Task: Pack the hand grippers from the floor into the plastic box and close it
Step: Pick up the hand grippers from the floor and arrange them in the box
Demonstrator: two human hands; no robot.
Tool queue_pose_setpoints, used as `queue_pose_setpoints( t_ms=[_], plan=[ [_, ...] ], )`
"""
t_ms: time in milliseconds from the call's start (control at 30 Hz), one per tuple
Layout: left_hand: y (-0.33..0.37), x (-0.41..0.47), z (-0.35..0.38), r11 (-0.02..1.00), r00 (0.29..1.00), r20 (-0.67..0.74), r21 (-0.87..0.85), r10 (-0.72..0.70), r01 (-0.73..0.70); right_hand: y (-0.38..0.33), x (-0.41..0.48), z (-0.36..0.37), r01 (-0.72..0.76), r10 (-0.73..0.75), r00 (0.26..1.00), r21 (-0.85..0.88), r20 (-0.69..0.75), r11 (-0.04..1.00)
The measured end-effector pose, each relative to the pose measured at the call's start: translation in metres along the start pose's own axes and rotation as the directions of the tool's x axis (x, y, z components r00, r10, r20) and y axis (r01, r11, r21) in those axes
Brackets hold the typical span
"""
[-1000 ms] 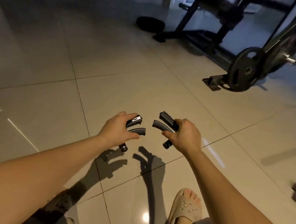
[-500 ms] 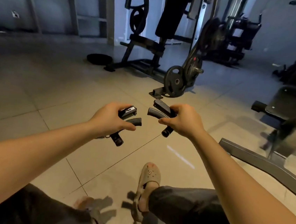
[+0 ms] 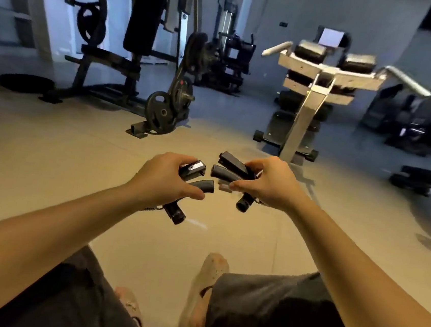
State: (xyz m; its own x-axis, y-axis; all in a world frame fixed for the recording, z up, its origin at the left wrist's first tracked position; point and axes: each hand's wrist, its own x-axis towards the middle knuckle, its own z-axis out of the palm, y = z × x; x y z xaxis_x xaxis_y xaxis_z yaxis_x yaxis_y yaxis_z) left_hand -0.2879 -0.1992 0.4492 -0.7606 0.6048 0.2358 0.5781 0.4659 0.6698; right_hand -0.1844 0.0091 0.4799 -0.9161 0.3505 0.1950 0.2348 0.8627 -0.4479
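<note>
Mid-frame, your left hand [image 3: 165, 178] has its fingers curled round the first hand gripper [image 3: 176, 213]; your right hand [image 3: 269, 186] wraps the second hand gripper [image 3: 226, 174]. Both are off the floor [image 3: 48, 172], likely for carrying. Plastic box not in view.

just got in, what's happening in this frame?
A person in a gym holds two black hand grippers out in front, above the tiled floor. The left hand grips the first hand gripper, and the right hand grips the second hand gripper. The two grippers are close together but apart. No plastic box is in view, so nothing is packed yet. A weight machine stands behind.
</note>
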Motion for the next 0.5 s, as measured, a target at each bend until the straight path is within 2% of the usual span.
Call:
queue_pose_setpoints(
  t_ms=[200,500],
  plan=[
    [0.088,-0.008,0.063,0.986,0.972,0.168,-0.035,0.166,-0.162,0.064,-0.085,-0.081,-0.142,0.140,0.990,-0.195,-0.022,0.970],
    [0.245,-0.028,0.202,0.920,0.824,0.421,-0.082,0.380,-0.382,0.200,-0.232,-0.172,-0.390,0.373,0.920,-0.184,-0.123,0.902]
  ],
)
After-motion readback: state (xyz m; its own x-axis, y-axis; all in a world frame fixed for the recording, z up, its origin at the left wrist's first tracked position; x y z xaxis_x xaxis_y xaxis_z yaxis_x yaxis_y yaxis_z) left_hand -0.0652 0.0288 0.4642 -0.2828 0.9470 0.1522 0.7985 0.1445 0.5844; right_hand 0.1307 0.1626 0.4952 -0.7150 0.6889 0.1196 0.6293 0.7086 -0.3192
